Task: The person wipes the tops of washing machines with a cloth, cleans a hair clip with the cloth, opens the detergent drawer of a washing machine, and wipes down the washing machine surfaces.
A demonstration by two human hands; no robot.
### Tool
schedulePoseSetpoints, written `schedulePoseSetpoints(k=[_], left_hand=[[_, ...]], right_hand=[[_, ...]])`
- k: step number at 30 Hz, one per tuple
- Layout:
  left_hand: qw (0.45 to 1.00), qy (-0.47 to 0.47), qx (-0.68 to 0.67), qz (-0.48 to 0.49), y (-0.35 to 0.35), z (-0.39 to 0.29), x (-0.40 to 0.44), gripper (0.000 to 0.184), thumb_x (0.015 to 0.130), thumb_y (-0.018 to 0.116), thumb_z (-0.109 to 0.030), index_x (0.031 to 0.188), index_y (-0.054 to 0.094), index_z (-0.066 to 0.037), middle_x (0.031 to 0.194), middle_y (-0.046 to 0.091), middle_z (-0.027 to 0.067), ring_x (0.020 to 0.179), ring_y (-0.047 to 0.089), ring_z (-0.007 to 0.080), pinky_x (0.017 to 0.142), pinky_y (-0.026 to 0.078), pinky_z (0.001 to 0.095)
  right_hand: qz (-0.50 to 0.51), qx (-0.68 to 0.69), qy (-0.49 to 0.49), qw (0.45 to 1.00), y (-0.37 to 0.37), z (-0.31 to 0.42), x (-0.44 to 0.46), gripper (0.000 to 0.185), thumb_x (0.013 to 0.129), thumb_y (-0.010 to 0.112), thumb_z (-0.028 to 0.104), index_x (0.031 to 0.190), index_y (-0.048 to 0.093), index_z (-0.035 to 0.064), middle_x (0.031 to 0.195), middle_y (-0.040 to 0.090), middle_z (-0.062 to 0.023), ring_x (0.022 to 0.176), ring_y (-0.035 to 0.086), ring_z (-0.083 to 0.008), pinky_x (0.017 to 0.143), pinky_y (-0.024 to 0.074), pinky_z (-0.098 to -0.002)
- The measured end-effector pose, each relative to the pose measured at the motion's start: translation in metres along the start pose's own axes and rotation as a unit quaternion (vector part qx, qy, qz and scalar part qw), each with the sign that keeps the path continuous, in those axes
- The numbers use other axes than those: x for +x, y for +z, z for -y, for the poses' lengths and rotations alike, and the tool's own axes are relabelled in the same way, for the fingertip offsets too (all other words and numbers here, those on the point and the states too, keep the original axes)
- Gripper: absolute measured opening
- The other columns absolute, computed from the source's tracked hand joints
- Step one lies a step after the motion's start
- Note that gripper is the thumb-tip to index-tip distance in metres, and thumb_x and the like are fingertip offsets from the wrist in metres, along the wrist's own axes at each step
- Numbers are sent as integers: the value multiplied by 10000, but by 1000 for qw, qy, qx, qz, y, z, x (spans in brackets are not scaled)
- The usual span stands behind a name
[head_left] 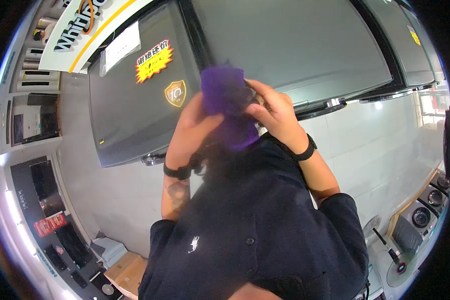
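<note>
A purple cloth [224, 82], partly smeared by motion, is bunched in front of my chest between my two hands. My left hand [195, 120] has its fingers closed round the left side of the cloth, with the thumb across its front. On the other side, my right hand [272, 107] grips the right edge between thumb and curled fingers. The cloth's lower end [240, 137] hangs near the dark shirt [255, 200]. A dark patch in the middle of the cloth is too blurred to make out. Black bands circle both wrists.
Just beyond my hands stand large grey appliances [295, 45] with handles [332, 103]. One bears a yellow and red price sticker [154, 61]. A Whirlpool sign [85, 30] is at the upper left. A cardboard box [127, 272] sits lower left, and a fan [399, 265] lower right.
</note>
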State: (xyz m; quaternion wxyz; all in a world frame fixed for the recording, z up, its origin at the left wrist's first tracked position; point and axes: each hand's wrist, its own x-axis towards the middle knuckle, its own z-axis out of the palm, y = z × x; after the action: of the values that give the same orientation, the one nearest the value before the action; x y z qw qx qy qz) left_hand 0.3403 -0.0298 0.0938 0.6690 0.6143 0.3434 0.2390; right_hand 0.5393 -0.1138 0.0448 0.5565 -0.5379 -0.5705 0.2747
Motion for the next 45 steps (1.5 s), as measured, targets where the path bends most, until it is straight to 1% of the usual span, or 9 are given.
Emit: schedulePoseSetpoints(k=[7, 12, 16, 19, 24, 30, 34, 41, 45], left_hand=[[943, 38, 331, -8, 6, -7, 1, 444, 901, 660, -109, 1309, 530, 8, 1249, 627, 169, 1115, 622, 231, 978, 475, 335], [985, 56, 103, -128, 22, 1, -3, 381, 881, 666, -88, 1235, 572, 20, 1131, 676, 147, 1063, 652, 222, 951, 492, 342], [993, 54, 85, -57, 18, -7, -5, 341, 878, 663, -100, 1186, 593, 28, 1052, 688, 181, 1001, 680, 269, 902, 515, 359], [932, 40, 360, -21, 15, -8, 1, 341, 925, 647, -102, 1237, 578, 15, 1019, 695, 165, 926, 677, 218, 827, 520, 326], [863, 68, 500, -4, 26, -10, -8, 159, 914, 556, -108, 1031, 567, 0, 930, 615, 270, 900, 581, 500, 754, 485, 528], [900, 114, 416, 52, -10, 12, -7, 240, 872, 572, -81, 1096, 572, 6, 957, 633, 210, 902, 646, 374, 770, 524, 446], [998, 31, 50, 11, -6, 9, -18, 521, 871, 542, 17, 1382, 438, 6, 1263, 583, 154, 1163, 602, 287, 972, 483, 394], [913, 14, -406, -33, -36, 43, -44, 754, 833, 612, 45, 1508, 298, -68, 1440, 458, 138, 1301, 510, 303, 1049, 461, 454], [947, -63, -268, -166, -84, 57, -63, 755, 825, 597, -35, 1519, 306, -105, 1471, 459, 121, 1285, 525, 336, 1026, 469, 494]], right_hand=[[-7, 66, 9, 998, 2, -10, -5, 515, 964, 665, 274, 1348, 534, -44, 764, 546, 7, 678, 531, -82, 627, 465, -240], [9, 28, -11, 1000, 3, -12, -8, 493, 1004, 607, 288, 1354, 525, -49, 845, 600, -9, 708, 552, -93, 628, 478, -252], [-8, 68, 73, 995, 5, -10, -16, 446, 969, 621, 194, 1353, 537, -16, 1154, 688, -208, 1023, 693, -272, 897, 526, -363], [-47, 129, 115, 984, 17, -13, -16, 441, 973, 611, 189, 1353, 533, -21, 1147, 688, -207, 1018, 690, -258, 893, 524, -347], [-22, 60, 92, 994, 13, -16, -18, 461, 961, 637, 205, 1361, 529, 0, 1124, 686, -193, 962, 687, -227, 864, 524, -325], [69, 5, 148, 987, -1, 10, -4, 539, 903, 721, 249, 1366, 534, 46, 1111, 674, -197, 832, 684, -257, 756, 538, -364], [35, -67, 1, 997, 15, 2, 14, 592, 863, 747, 255, 1379, 528, 65, 1096, 663, -196, 899, 661, -331, 803, 536, -395], [109, -139, -74, 981, 56, 23, 43, 646, 783, 773, 200, 1369, 528, 83, 1157, 589, -163, 1077, 575, -369, 859, 513, -441], [155, -197, -143, 957, 95, 20, 57, 653, 727, 791, 186, 1325, 547, 89, 1141, 578, -162, 1033, 580, -359, 838, 501, -457]])
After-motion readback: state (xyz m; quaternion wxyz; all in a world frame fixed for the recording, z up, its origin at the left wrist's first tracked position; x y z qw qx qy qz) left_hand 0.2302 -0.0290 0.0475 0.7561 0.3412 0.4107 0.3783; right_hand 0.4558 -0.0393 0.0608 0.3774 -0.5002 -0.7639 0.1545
